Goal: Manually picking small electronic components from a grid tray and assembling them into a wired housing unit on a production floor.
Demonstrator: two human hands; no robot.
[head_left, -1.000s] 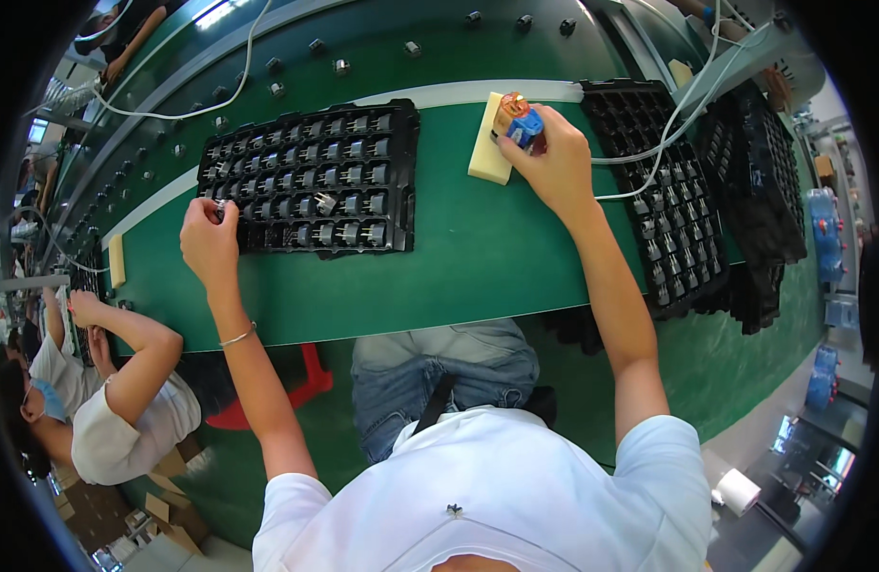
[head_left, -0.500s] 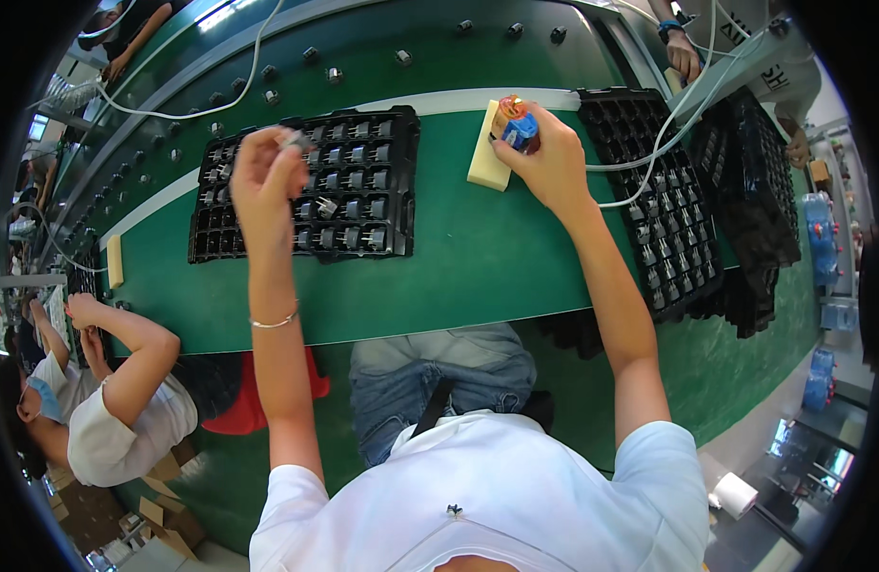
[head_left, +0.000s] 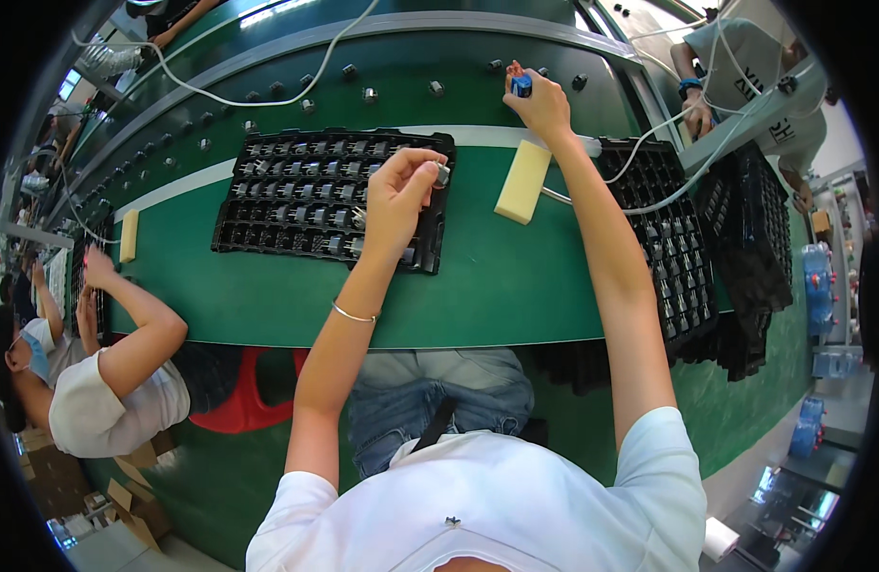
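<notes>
My left hand [head_left: 399, 200] is over the right side of a black compartment tray [head_left: 232, 238], its thumb and fingers pinching a small grey plug part [head_left: 442, 174]. Rows of similar grey parts with metal pins fill much of that tray; one pronged part [head_left: 359, 218] lies tilted beside my wrist. My right hand [head_left: 544, 107] reaches out over the near edge of the conveyor, closed around a small blue object [head_left: 522, 86] with an orange end; its exact kind is unclear. Below that wrist, a pale yellow block [head_left: 522, 181] rests on the green table [head_left: 497, 296].
Scattered grey parts ride on the conveyor [head_left: 401, 57] beyond the table. More filled black trays [head_left: 683, 257] stand on the right, with a white hose [head_left: 640, 143] crossing them. A co-worker [head_left: 125, 381] sits at left; another person [head_left: 745, 76] stands far right.
My left hand has moved right across the tray with a grey part in its fingers. My right hand has moved forward from the yellow block toward the conveyor, still holding the blue object.
</notes>
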